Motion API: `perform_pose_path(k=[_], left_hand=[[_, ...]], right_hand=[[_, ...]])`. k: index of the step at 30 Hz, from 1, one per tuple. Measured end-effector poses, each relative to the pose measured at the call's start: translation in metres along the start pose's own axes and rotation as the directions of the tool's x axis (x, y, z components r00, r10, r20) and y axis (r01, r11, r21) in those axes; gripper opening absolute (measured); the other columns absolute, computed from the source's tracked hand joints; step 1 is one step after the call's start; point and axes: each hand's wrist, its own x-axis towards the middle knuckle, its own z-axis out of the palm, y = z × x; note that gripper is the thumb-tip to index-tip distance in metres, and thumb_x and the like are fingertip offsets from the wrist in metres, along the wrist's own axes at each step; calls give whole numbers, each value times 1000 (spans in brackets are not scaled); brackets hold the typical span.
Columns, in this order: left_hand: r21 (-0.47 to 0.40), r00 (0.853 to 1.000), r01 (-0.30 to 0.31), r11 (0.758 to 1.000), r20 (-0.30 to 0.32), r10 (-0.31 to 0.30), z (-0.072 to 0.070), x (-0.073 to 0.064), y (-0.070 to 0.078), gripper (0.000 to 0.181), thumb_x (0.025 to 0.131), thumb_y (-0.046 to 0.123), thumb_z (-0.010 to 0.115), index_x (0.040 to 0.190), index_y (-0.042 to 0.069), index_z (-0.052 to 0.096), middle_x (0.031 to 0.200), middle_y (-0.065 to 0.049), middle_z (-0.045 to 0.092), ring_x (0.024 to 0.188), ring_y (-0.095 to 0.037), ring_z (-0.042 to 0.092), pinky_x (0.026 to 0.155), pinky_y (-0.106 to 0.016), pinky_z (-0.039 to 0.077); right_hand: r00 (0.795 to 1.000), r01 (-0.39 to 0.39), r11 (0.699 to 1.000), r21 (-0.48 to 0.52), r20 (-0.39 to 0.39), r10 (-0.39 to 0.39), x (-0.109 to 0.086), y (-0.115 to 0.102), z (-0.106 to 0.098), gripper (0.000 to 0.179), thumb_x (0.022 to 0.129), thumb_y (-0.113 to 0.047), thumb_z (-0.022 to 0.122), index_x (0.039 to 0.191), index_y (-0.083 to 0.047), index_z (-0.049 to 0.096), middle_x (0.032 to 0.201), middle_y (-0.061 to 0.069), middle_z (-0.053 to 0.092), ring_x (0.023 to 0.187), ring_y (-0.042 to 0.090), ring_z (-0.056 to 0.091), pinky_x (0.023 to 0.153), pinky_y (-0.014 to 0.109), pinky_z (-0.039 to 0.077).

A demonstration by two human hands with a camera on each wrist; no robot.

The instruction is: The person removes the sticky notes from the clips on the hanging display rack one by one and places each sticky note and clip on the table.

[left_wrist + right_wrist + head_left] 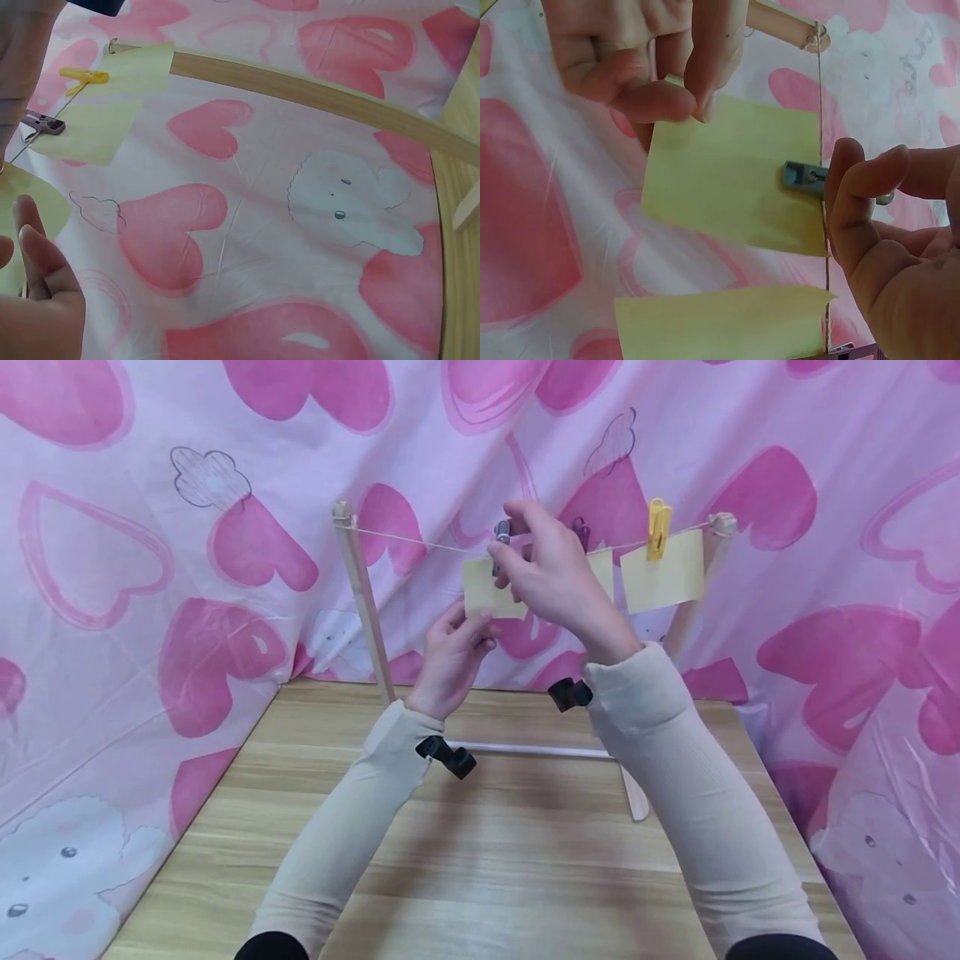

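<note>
My left hand [453,656] pinches the lower edge of a pale yellow paper sheet [478,587] between thumb and fingers. The sheet's upper edge lies along a thin string [420,540]. At that edge my right hand [555,572] holds a grey-blue clothespin [802,177] by its handle end, thumb and index finger around it. In the right wrist view the clothespin's tip overlaps the sheet across the string. The left wrist view catches only part of the left hand [52,300] beside the paper.
A yellow clothespin [658,529] and a dark purple clothespin [43,123] hold two more sheets on the string. Wooden posts [363,602] carry the string at either end. Below is a wood-grain table [517,860]; a pink heart-patterned cloth [247,668] hangs behind.
</note>
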Motion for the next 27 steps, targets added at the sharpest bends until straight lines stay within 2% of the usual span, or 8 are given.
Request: perform_pose_path(k=[3, 6, 9, 16, 20, 27], left_hand=[[27, 999, -19, 999, -37, 20, 2, 0, 0, 8, 96, 4, 54, 99, 8, 61, 78, -1, 64, 73, -10, 66, 64, -18, 47], [73, 997, -46, 996, -53, 50, 2, 0, 0, 13, 96, 7, 55, 106, 2, 62, 81, -1, 68, 77, -10, 69, 65, -19, 47], [112, 996, -71, 991, -49, 77, 1, -1, 1, 20, 97, 9, 56, 113, -2, 61, 85, -1, 69, 81, -11, 71, 67, -20, 49], [143, 992, -116, 983, -40, 122, 0, -3, 2, 19, 96, 11, 57, 109, -3, 62, 86, -4, 73, 82, -13, 72, 68, -21, 52], [165, 992, -109, 980, -46, 118, 0, -3, 2, 26, 96, 12, 58, 116, -6, 60, 90, -5, 71, 82, -13, 72, 69, -21, 52], [243, 994, -87, 966, -40, 100, -2, -5, 4, 34, 96, 19, 60, 125, 0, 59, 110, -14, 69, 87, -14, 72, 78, -27, 53]], right_hand=[[1000, 14, 1000, -6, -5, -14, 0, 1, 0, 45, 100, -23, 51, 141, -10, 40, 126, 5, 55, 79, 24, 66, 61, 27, 53], [1000, 10, 1000, -8, -6, -10, 1, 1, -1, 43, 100, -24, 51, 139, -9, 43, 123, 5, 56, 78, 24, 65, 61, 27, 53], [1000, -4, 1000, -21, -5, 4, 1, -1, -2, 44, 100, -27, 51, 139, -9, 43, 120, 4, 56, 76, 22, 65, 62, 26, 52], [1000, 16, 995, -94, -17, -18, 2, -1, -5, 41, 98, -26, 55, 135, -9, 50, 112, 4, 63, 73, 16, 66, 61, 24, 49], [1000, 1, 993, -118, -28, -5, 1, -2, -7, 41, 96, -27, 60, 133, -11, 54, 114, 4, 65, 74, 15, 66, 62, 25, 53], [999, -1, 993, -114, -43, -4, 0, -3, -7, 36, 95, -24, 61, 128, -11, 58, 109, 3, 66, 69, 16, 66, 57, 24, 50]])
